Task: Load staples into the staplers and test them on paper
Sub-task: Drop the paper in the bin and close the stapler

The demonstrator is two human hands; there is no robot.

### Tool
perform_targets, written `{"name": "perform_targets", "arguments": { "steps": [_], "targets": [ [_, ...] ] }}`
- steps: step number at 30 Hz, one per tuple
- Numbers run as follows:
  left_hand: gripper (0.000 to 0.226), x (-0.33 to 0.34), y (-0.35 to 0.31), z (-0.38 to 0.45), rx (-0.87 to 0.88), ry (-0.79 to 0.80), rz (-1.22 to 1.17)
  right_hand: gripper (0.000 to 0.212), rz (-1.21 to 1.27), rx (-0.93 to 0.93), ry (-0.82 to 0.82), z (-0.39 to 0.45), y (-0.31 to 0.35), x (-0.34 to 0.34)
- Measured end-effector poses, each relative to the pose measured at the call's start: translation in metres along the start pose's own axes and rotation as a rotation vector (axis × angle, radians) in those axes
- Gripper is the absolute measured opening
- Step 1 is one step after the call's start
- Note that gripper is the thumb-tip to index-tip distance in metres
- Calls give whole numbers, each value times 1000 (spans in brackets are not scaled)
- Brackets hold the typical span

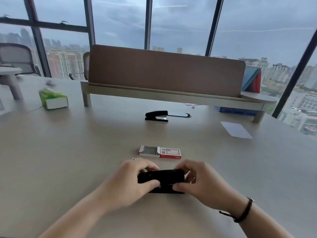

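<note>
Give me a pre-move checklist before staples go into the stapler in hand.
1. Both hands on the near stapler: left hand and right hand grip its ends: ok.
2. Stapler opened for loading: cannot tell.
3. Staple box slid open, staples showing: ok.
4. Box just beyond the hands, apart from them: ok.
5. Paper lying on the desk for testing: ok.
6. Second stapler waiting farther back: ok.

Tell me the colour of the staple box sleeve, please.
The staple box sleeve is red and white, seen in the head view.
</note>
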State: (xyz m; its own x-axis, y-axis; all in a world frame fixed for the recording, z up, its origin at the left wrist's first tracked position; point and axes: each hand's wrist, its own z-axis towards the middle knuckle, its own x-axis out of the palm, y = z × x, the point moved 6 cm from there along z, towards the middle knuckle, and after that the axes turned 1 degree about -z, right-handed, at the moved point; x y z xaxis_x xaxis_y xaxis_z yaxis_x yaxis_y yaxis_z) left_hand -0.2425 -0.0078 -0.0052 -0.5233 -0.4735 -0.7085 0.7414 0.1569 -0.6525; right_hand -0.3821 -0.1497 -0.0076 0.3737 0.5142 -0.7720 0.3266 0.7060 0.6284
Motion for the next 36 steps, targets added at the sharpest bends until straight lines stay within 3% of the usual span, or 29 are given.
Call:
{"name": "perform_targets", "arguments": {
  "steps": [16,21,27,36],
  "targets": [
    [27,5,1,28,51,149,-14,23,113,-9,44,17,-3,-7],
    [25,-18,1,76,69,86,18,23,117,-33,-53,64,2,-29],
    [26,-33,32,189,67,6,98,27,100,16,-188,181,-25,-47],
    [27,0,99,280,-100,20,183,31,136,131,-190,280,-78,-25]
  ]
}}
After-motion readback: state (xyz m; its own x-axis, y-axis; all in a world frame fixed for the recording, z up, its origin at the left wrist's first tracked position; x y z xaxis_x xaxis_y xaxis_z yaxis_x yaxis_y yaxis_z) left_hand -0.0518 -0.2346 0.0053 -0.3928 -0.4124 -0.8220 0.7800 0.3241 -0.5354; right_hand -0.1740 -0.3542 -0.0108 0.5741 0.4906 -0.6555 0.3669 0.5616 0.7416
